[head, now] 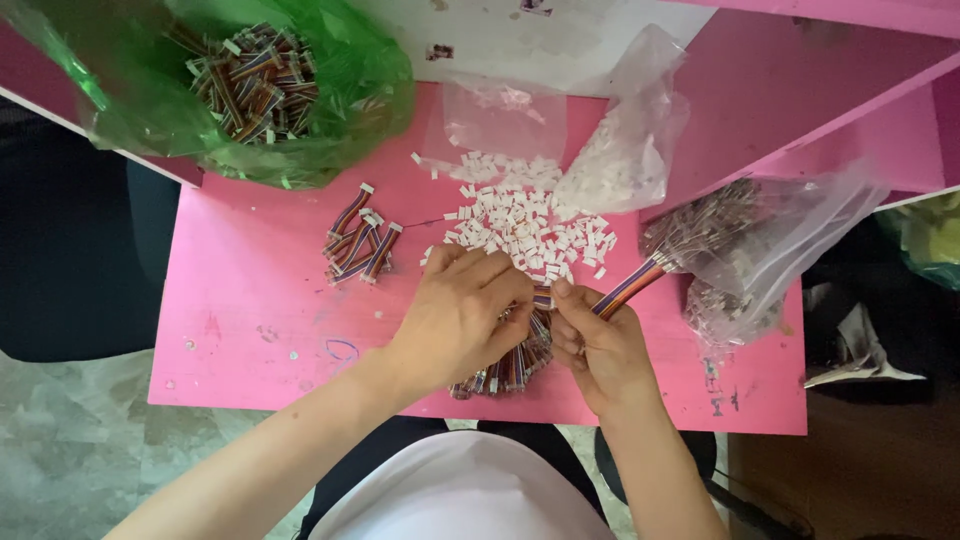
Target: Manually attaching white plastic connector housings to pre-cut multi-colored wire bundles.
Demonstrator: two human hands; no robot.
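The left hand (462,315) lies palm down with fingers curled inward, covering the point where both hands meet; what its fingertips pinch cannot be made out. The right hand (598,345) is turned thumb-up, thumb and forefinger closed on one end of a multicoloured ribbon cable (628,287), which runs up and right toward a clear bag of cables (760,245). The cable's far end is lost against that bag. Beneath both hands, a bundle of ribbon cables (510,368) rests on the pink table (250,320), largely hidden by the left palm. Just above the hands lies a loose pile of white plastic connectors (525,225); individual shapes are too small to resolve. A small group of finished cables (358,245) lies to the left. A green bag of cables (255,85) is cut off at the top edge.
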